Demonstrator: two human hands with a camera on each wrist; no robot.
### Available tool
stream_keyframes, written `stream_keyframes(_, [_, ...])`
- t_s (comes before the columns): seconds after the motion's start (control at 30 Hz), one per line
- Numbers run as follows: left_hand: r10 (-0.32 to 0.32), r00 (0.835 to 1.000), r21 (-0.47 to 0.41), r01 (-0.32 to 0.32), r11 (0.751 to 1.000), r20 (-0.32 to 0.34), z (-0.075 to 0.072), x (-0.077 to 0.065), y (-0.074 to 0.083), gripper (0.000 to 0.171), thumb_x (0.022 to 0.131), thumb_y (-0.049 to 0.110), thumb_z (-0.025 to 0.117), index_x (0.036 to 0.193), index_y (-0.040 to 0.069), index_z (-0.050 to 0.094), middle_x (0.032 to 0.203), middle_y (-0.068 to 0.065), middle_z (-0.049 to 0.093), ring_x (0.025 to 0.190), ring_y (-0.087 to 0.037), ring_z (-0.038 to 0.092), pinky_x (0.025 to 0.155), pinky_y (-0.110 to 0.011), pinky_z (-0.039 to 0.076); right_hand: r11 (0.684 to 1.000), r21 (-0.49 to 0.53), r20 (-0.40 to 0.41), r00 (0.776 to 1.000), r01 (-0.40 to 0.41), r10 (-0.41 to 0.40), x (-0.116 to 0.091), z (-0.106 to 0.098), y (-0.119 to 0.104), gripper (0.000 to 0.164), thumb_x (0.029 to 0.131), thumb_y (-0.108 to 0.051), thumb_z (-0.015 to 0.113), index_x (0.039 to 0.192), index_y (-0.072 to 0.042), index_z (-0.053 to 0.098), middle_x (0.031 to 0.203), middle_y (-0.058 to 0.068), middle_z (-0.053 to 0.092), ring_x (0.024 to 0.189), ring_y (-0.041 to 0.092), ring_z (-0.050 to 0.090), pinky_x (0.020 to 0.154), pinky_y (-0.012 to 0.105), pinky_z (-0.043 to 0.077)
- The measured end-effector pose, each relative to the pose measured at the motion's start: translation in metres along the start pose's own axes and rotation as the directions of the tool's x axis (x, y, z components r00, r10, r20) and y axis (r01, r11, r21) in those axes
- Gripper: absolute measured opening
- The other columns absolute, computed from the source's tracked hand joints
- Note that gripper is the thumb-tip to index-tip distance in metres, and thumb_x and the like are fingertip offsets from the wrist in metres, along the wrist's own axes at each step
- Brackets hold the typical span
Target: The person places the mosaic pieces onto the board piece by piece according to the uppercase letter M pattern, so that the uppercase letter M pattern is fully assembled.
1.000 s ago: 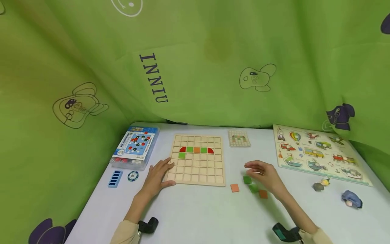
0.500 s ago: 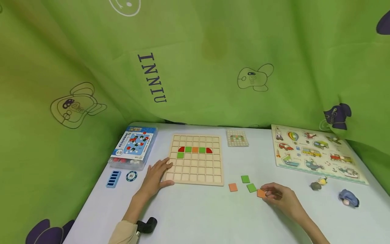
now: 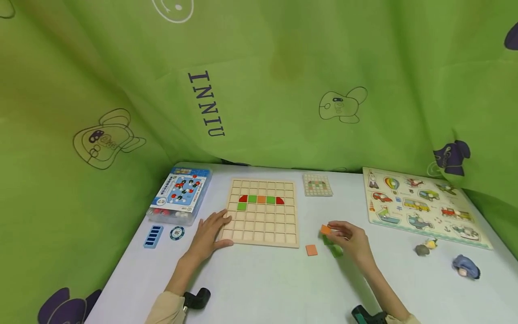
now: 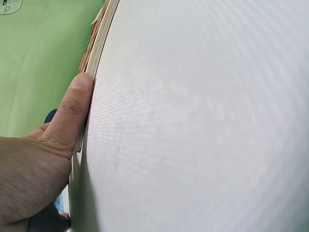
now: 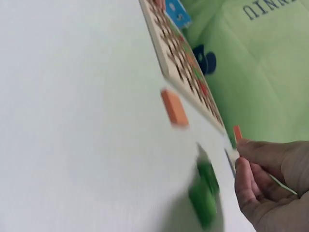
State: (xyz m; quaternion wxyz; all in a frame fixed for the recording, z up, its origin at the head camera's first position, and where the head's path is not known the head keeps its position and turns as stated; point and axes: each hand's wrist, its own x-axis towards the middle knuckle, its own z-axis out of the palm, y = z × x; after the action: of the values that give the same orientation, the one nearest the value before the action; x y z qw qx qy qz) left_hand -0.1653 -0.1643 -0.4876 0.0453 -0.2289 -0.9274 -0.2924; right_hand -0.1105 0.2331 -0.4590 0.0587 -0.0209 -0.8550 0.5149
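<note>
A wooden grid board (image 3: 265, 226) lies mid-table. Along one of its upper rows run a red rounded piece (image 3: 243, 198), a green tile, an orange tile, another green tile and a second red piece; one more green tile (image 3: 241, 206) sits a row lower at left. My left hand (image 3: 208, 231) rests against the board's front left corner, its thumb (image 4: 72, 108) straight along the edge. Right of the board, my right hand (image 3: 352, 238) pinches an orange square tile (image 3: 325, 229) by thumb and fingertips, raised over two green tiles (image 3: 337, 251). Another orange tile (image 5: 175, 108) lies loose nearby.
A small pattern card (image 3: 317, 185) lies behind the board's right side. At left are a boxed molecule set (image 3: 180, 193), a blue block (image 3: 153, 236) and a round chip (image 3: 176, 233). A vehicle puzzle (image 3: 425, 202) and small figures (image 3: 466, 266) occupy the right.
My right hand reached down to the rightmost orange tile, pinched it and lifted it forward and left over the green tiles. My left hand stays at the board.
</note>
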Motion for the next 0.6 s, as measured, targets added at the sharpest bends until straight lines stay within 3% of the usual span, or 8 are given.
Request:
stream_keyframes(0.23, [0.015,1.0,-0.001,-0.015,1.0,-0.021,-0.002,-0.002,0.002,0.067,0.073,0.03,0.079,0.129,0.001,0.056,0.146,-0.02,0.041,0.131,-0.051,0.032,0.1,-0.077,0.016,0.995,0.101,0.065,0.998,-0.002,-0.005,0.035,0.069,-0.03,0.029,0.079,0.007,0.073,0.107,0.004,0.068,0.104,0.017,0.07,0.085,0.021,0.066,0.071,0.016,0.052])
stream_keyframes(0.4, [0.0,1.0,-0.005,0.0,1.0,-0.016,-0.002,-0.002,0.002,0.067,0.073,0.029,0.079,0.13,0.002,0.056,0.147,-0.019,0.04,0.133,-0.05,0.031,0.101,-0.076,0.015,0.984,0.144,0.093,0.989,0.103,-0.117,0.051,0.119,-0.052,0.027,0.075,0.009,0.075,0.101,0.005,0.069,0.098,0.017,0.071,0.081,0.025,0.067,0.07,0.022,0.055])
stream_keyframes(0.6, [-0.039,0.999,-0.006,0.039,0.999,0.022,-0.001,-0.001,0.001,0.067,0.075,0.032,0.078,0.131,0.004,0.056,0.149,-0.017,0.038,0.135,-0.048,0.029,0.104,-0.074,0.013,0.968,0.088,0.142,0.959,0.233,-0.244,0.065,0.162,-0.072,0.026,0.076,0.011,0.074,0.101,0.009,0.067,0.096,0.019,0.069,0.08,0.027,0.066,0.068,0.028,0.057])
